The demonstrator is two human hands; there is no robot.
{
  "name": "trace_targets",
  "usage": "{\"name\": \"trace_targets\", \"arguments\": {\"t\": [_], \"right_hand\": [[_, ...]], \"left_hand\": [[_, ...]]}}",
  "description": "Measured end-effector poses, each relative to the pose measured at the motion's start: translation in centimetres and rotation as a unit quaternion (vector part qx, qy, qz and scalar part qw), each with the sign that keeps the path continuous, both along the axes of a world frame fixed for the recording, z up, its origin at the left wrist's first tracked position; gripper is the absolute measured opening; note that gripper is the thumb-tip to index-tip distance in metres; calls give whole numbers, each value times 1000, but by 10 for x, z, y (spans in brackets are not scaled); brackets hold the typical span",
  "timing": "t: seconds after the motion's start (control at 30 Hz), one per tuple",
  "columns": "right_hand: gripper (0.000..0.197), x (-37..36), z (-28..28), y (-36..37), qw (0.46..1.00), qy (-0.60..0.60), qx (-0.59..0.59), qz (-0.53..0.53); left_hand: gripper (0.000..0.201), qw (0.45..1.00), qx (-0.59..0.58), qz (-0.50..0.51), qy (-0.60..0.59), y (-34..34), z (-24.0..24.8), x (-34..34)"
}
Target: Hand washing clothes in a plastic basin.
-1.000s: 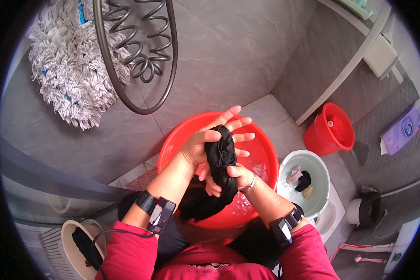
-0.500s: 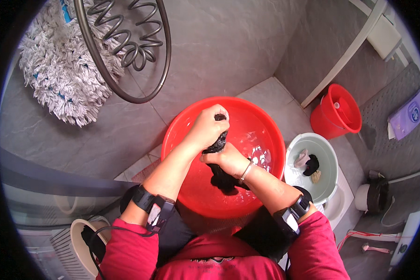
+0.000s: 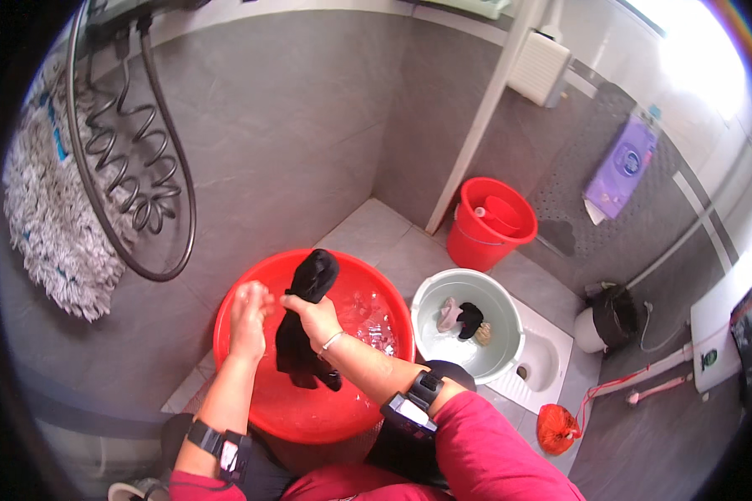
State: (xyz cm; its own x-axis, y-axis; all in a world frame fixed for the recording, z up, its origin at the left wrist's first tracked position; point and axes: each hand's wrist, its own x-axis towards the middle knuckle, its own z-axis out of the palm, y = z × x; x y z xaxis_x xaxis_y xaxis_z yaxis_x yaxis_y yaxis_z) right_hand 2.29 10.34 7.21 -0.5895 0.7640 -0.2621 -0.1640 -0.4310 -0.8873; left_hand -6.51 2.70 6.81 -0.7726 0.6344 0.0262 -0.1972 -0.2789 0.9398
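Note:
A wet black sock bundle [image 3: 297, 346] hangs over a large red basin [image 3: 230, 305] that holds water. My right hand [image 3: 316, 321] grips it around the middle. Its rounded end sticks up above my fist, and the lower ends dangle below toward the water. Just left of the bundle is my left hand [image 3: 249, 321], raised over the basin's left side. Its fingers are blurred but look loosely apart, with nothing seen in them.
Right of the basin, a pale tub [image 3: 510, 355] holds small cloths in water, beside a squat toilet [image 3: 551, 351]. Behind it stands a red bucket [image 3: 468, 242] with a red scoop. A mop head [image 3: 50, 217] and coiled shower hose [image 3: 188, 225] hang at left.
My left hand has come off the black sock bundle and moved left. My right hand keeps its grip, and the bundle now stands up longer. The view has swung right and upward.

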Motion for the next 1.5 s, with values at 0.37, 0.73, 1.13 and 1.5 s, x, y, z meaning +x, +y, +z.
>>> {"name": "trace_targets", "arguments": {"t": [0.37,0.73,1.13,1.5], "right_hand": [[18,21,48,-13,924,267,-269,41],[21,48,25,-21,988,58,70,127],[46,55,8,-22,860,-194,424,205],[35,71,13,-6,930,32,200,306]], "left_hand": [[92,867,291,-254,-313,1,-58,63],[29,916,131,-210,-317,2,-33,36],[29,915,92,-164,-357,9,-110,35],[28,940,72,-284,-174,12,-74,8]]}}
